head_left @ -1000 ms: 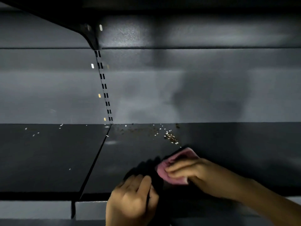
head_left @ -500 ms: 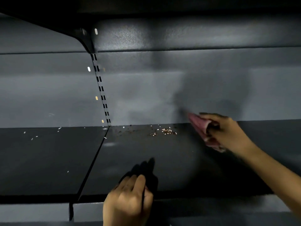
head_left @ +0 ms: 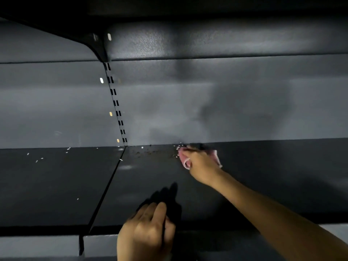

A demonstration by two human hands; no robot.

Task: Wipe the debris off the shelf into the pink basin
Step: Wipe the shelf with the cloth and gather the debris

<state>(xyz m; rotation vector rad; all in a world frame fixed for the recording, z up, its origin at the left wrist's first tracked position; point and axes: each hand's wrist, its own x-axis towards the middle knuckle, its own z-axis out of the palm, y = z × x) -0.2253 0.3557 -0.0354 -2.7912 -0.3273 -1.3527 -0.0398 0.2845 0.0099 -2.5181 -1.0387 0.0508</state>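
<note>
Shelf [head_left: 150, 185]: dark painted metal, matt and smooth, with faint dull smears. Back panel [head_left: 188, 44]: grey painted metal, finely pebbled, with a soft sheen where the light falls. Slotted strip [head_left: 115, 102]: the same painted metal. Cloth [head_left: 216, 155]: pink soft fabric, crumpled, matt. Debris [head_left: 150, 152]: dry brown crumbs and pale flecks, gritty.

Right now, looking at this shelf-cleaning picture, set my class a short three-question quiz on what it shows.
1. True or false: the right hand grips a pink cloth at the back of the shelf.
2. Where does most of the debris lie? A: at the shelf's front edge. B: along the back edge, left of the cloth. C: stuck high on the wall.
3. Fill in: the pink basin is ___ in this view.
Key: 1 true; 2 B; 3 not visible.
</note>
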